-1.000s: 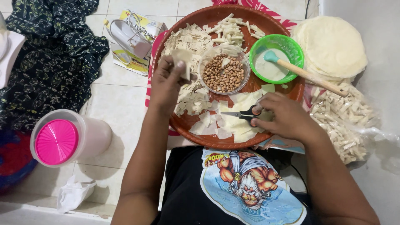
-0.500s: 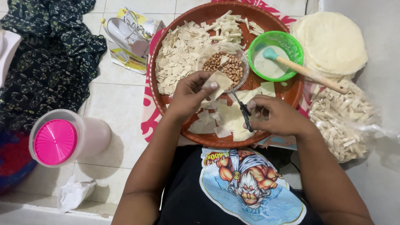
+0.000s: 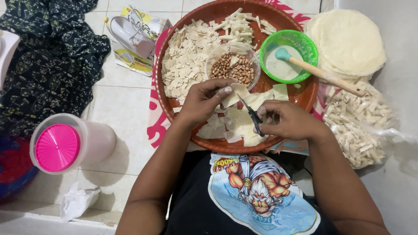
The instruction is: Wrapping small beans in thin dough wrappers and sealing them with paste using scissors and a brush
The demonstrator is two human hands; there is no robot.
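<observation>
My left hand [image 3: 204, 100] pinches a pale dough piece [image 3: 234, 94] above the near part of a round brown tray [image 3: 300, 93]. My right hand [image 3: 289, 121] grips black scissors [image 3: 251, 114], whose blades point up toward that piece. Under both hands lie several larger cut dough sheets [image 3: 237, 126]. A heap of small dough squares [image 3: 188, 61] fills the tray's left side. A clear bowl of peanuts [image 3: 233, 67] stands in the middle, just beyond my left hand.
A green bowl of white paste [image 3: 289, 54] holds a spatula with a wooden handle [image 3: 324, 76]. Round wrappers [image 3: 348, 39] are stacked at the far right above a plastic bag of folded pieces [image 3: 359, 126]. A pink-lidded container [image 3: 65, 143], dark cloth [image 3: 48, 61] and a shoe [image 3: 133, 37] lie to the left.
My left hand came back from the heap of small squares to the tray's near side, now holding a dough piece. The scissors turned from lying sideways to pointing up at it.
</observation>
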